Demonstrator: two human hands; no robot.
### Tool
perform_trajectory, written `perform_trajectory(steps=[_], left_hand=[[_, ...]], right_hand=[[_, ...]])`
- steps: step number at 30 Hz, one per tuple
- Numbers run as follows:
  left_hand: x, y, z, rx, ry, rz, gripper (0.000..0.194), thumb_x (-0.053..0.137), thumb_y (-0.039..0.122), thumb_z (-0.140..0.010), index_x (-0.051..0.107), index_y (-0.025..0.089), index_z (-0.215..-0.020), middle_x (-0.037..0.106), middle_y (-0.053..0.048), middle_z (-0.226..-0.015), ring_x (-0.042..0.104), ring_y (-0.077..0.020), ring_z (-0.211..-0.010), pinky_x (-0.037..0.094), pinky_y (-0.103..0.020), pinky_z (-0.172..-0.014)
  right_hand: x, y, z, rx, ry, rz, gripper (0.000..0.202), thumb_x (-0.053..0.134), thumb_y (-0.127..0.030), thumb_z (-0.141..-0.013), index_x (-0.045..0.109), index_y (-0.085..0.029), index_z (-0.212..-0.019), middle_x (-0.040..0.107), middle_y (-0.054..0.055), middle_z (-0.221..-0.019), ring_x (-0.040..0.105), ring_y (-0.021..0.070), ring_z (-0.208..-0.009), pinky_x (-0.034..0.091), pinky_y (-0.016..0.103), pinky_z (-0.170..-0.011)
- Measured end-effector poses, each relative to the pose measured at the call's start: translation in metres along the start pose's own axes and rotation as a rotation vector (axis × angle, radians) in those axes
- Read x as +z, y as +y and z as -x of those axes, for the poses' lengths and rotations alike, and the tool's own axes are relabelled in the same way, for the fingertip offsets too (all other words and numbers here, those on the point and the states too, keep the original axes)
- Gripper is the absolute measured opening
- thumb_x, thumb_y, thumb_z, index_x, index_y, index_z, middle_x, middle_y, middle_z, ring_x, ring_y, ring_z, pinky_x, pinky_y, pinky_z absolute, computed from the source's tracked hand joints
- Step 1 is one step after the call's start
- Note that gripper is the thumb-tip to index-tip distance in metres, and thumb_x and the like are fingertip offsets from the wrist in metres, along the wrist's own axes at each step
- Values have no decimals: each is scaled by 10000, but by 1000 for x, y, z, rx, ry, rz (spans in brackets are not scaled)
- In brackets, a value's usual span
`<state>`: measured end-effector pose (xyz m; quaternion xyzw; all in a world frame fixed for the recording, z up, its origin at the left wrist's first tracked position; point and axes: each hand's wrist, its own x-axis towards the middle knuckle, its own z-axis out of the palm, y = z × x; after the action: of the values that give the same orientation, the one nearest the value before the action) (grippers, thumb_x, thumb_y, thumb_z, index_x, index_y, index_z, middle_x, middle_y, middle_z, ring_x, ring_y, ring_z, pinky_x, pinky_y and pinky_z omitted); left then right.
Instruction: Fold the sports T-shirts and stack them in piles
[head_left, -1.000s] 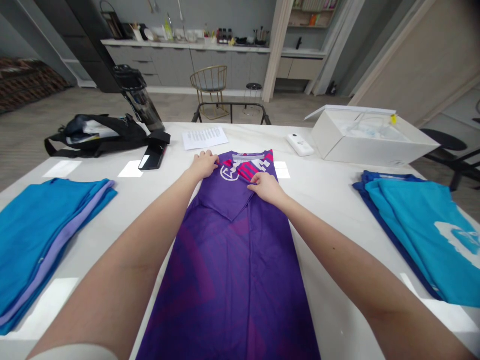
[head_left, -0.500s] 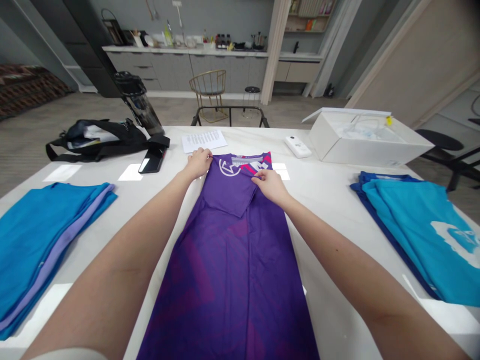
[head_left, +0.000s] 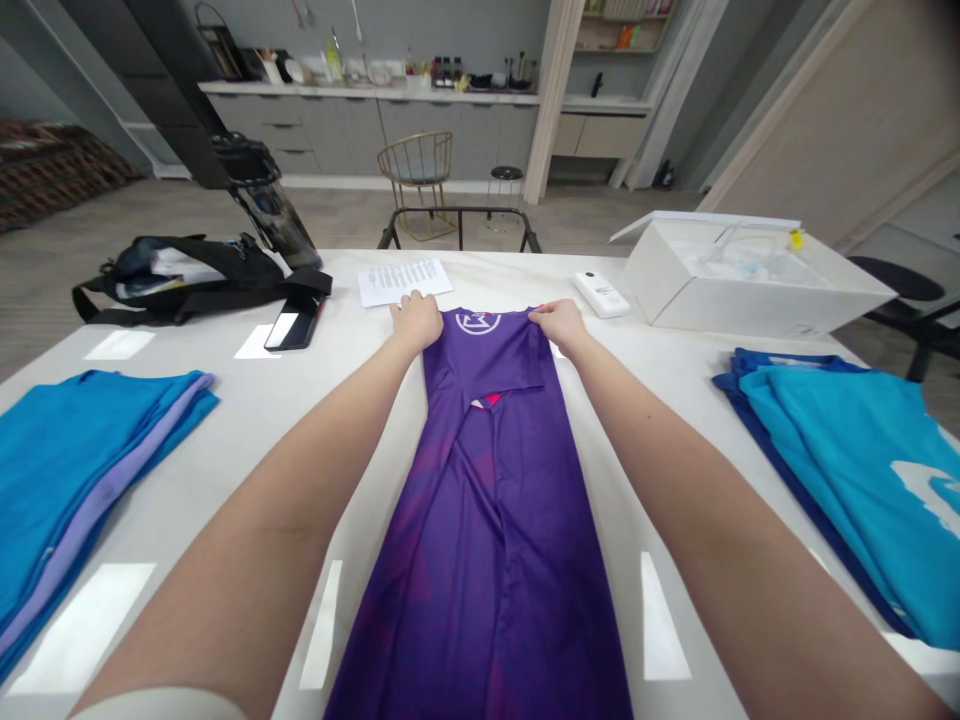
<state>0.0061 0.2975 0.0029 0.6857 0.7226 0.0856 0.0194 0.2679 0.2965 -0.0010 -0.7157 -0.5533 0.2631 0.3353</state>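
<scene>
A purple T-shirt point(head_left: 491, 500) lies lengthwise on the white table in front of me, its sides folded inward. A sleeve lies across its far end, beside a white round print. My left hand point(head_left: 417, 320) grips the far left corner of the shirt, fingers curled over the fabric. At the far right corner my right hand point(head_left: 561, 325) pinches the shirt between thumb and fingers. Below the sleeve a small patch of pink and white shows through a gap. The shirt's near end runs out of view at the bottom.
Folded blue and lilac clothes point(head_left: 97, 450) lie on the left; folded blue shirts point(head_left: 862, 460) on the right. Along the far side are a black bag point(head_left: 180, 275), phone point(head_left: 296, 320), bottle point(head_left: 274, 205), printed sheet point(head_left: 403, 281), white device point(head_left: 600, 294) and open white box point(head_left: 750, 290).
My right hand has moved right and away from me, drawing the sleeve flap across the collar to the far right corner. My left hand has shifted slightly right, and the shirt is narrower.
</scene>
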Motion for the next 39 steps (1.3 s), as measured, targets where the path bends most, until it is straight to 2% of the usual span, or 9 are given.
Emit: perform_trajectory(steps=[5,10,16,20,22,24,30,34,39], left_hand=[[18,-8,6,7,19,69,353,420,370,-968,672,216,-1162,577,-187,-1350,500,-378,-1285,391,-574,-1060],[21,-19,6,94,-6,113,237,540,389,-935,677,239,-1056,584,-146,-1293,497,-358,-1278,388,-554,-1071],[17,1,14,81,89,250,251,461,358,-1003,595,267,-1194,554,-133,-1319,484,-328,-1284,392,-514,-1058],[12,13,36,70,102,259,334,485,348,-994,535,253,-1310,525,-150,-1377,471,-338,-1297,385,-511,-1065],[8,15,55,135,102,252,327,490,329,-990,545,241,-1300,534,-148,-1367,476,-336,-1293,380,-505,-1068],[2,15,79,213,103,247,298,498,314,-986,567,232,-1264,558,-140,-1335,496,-326,-1275,377,-494,-1070],[-21,12,172,312,47,215,193,520,332,-975,592,228,-1120,644,-104,-1175,597,-288,-1151,430,-434,-988],[-30,7,242,294,-60,102,185,508,387,-977,593,249,-1065,668,-107,-1108,636,-299,-1083,451,-442,-934],[-33,-4,320,258,-87,-15,234,442,358,-996,600,238,-1120,666,-144,-1138,640,-325,-1077,452,-473,-906]], right_hand=[[15,22,7,-94,33,174,301,740,-393,-773,743,-208,-1009,735,92,-1013,662,260,-928,517,388,-879],[8,29,17,-152,4,183,436,709,-297,-757,652,-219,-1182,710,61,-971,641,252,-865,508,375,-827],[0,31,12,-214,131,201,349,608,-254,-871,600,-219,-1218,660,47,-857,628,265,-857,496,390,-833],[5,33,29,-224,134,329,353,607,-292,-910,608,-198,-1250,635,145,-1164,632,291,-959,504,417,-853],[7,29,46,-289,157,384,358,593,-289,-927,612,-177,-1267,578,184,-1280,627,308,-1013,505,427,-869],[8,23,67,-393,119,407,308,574,-273,-942,640,-173,-1226,572,181,-1281,619,309,-1046,501,422,-892],[11,0,146,-696,-185,308,152,590,-233,-957,687,-208,-1072,642,58,-1019,620,206,-912,469,312,-857],[12,-3,196,-764,-381,327,138,617,-185,-943,706,-220,-1042,657,18,-913,614,172,-849,433,269,-792],[9,1,245,-767,-412,333,195,600,-163,-953,716,-229,-1095,684,34,-1022,645,174,-921,441,264,-816]])
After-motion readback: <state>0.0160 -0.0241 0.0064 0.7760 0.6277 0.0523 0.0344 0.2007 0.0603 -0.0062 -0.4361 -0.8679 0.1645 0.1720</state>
